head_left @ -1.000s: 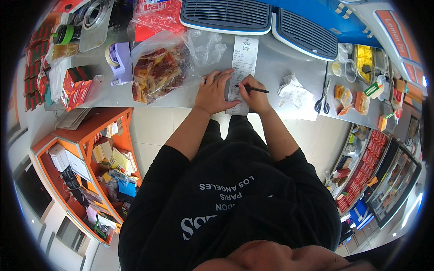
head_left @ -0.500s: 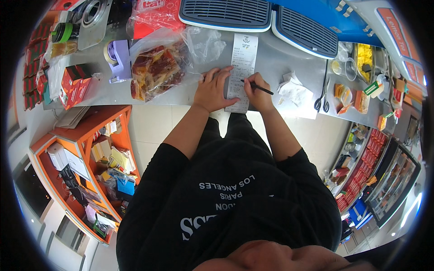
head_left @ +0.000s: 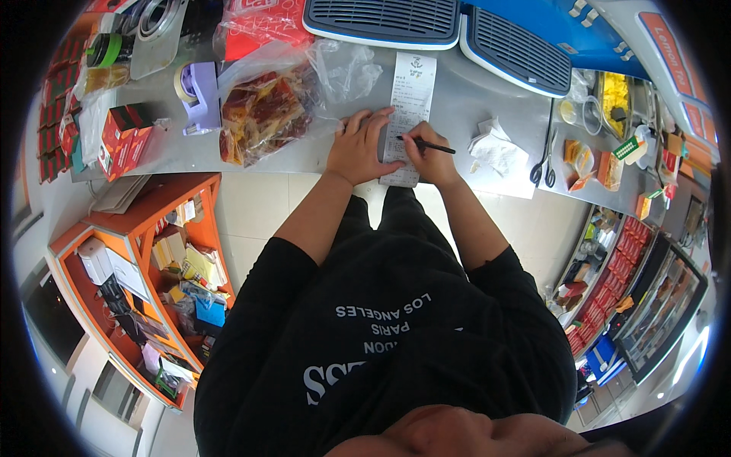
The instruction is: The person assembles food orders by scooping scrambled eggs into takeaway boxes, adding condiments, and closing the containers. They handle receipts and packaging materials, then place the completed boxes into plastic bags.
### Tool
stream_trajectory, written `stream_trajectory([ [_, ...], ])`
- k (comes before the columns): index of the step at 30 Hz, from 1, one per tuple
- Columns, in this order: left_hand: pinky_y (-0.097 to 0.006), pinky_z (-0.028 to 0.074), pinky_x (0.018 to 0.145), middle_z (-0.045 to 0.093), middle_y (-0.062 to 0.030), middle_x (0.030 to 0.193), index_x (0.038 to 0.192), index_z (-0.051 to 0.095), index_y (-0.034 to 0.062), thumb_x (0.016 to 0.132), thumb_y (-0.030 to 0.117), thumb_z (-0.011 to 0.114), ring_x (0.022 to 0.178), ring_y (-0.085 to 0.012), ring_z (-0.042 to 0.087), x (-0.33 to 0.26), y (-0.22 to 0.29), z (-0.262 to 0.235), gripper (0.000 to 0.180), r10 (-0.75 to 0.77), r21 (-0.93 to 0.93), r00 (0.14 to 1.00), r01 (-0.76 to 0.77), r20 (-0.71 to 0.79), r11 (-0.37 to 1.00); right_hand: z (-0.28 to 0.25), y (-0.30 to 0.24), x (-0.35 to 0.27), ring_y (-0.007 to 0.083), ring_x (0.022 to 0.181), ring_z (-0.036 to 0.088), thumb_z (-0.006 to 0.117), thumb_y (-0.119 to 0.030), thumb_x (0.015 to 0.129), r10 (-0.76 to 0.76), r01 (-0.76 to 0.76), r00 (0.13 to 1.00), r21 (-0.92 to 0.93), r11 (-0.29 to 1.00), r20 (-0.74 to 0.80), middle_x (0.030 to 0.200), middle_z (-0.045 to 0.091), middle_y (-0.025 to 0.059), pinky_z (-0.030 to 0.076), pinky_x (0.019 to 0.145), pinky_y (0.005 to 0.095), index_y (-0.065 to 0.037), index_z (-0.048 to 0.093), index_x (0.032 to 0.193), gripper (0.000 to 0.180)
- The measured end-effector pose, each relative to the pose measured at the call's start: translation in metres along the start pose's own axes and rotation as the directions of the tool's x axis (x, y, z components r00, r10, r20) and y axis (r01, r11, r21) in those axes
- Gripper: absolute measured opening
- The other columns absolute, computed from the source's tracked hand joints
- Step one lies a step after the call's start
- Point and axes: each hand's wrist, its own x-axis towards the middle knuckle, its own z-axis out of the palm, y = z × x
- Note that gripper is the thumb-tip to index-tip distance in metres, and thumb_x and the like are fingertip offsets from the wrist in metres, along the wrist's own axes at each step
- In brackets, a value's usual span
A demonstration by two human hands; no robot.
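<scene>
A long printed paper receipt lies on the metal counter in front of me, its lower end reaching the near edge. My left hand rests flat over its left side, fingers and thumb spread apart, pressing the paper's edge. In my right hand is a black pen, pinched between fingers and thumb. Its tip points left and touches or hovers just over the middle of the receipt; I cannot tell which. Right of that hand lies a crumpled white tissue.
A clear plastic bag of red-and-yellow packets sits left of my hands, beside a purple tape dispenser. Black scissors lie to the right. Grey slatted trays line the counter's back. An orange shelf unit stands below left.
The pen tip and my right hand have shifted slightly left across the receipt. My left hand stays in place on the paper.
</scene>
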Motion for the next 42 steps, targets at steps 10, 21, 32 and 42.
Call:
stream_trajectory([
  [10,-0.05,0.03,0.108,0.046,0.0068,0.152,0.129,0.045,0.0141,0.061,0.052,0.086,0.132,-0.0275,0.042,-0.001,0.0,0.001,0.089,0.0,-0.015,1.0,0.0,0.018,1.0,-0.008,0.004,-0.014,0.0119,0.06,0.058,0.069,-0.009,0.094,0.034,-0.035,0.997,-0.019,0.999,-0.074,0.07,0.063,0.0088,0.047,0.055,0.0294,-0.002,0.055,0.09,0.016],
  [21,-0.049,0.032,0.106,0.045,0.0081,0.152,0.129,0.046,0.0134,0.061,0.056,0.086,0.133,-0.0243,0.042,0.001,0.001,-0.002,0.089,-0.007,0.015,1.0,0.007,0.029,1.0,-0.008,0.003,-0.017,0.0146,0.062,0.06,0.069,-0.006,0.093,0.045,-0.046,0.998,-0.007,0.999,-0.052,0.072,0.063,0.0099,0.048,0.058,0.0299,-0.002,0.056,0.09,0.014],
  [32,-0.049,0.031,0.107,0.045,0.0082,0.153,0.129,0.046,0.0134,0.061,0.056,0.085,0.134,-0.0248,0.042,0.001,0.002,-0.002,0.089,-0.013,0.025,0.999,0.012,0.031,1.0,-0.01,0.008,-0.019,0.0189,0.063,0.062,0.07,-0.007,0.092,0.011,-0.011,1.0,0.006,1.0,-0.028,0.074,0.064,0.0107,0.049,0.059,0.0321,-0.003,0.057,0.091,0.014],
  [42,-0.048,0.032,0.106,0.046,0.0079,0.152,0.129,0.045,0.0133,0.06,0.054,0.086,0.133,-0.0252,0.042,0.0,0.002,-0.001,0.089,-0.004,0.014,1.0,0.004,0.015,1.0,-0.01,0.007,-0.02,0.0177,0.063,0.06,0.071,-0.007,0.092,0.015,-0.015,1.0,0.027,1.0,0.005,0.074,0.063,0.0105,0.049,0.059,0.0316,-0.003,0.057,0.089,0.014],
])
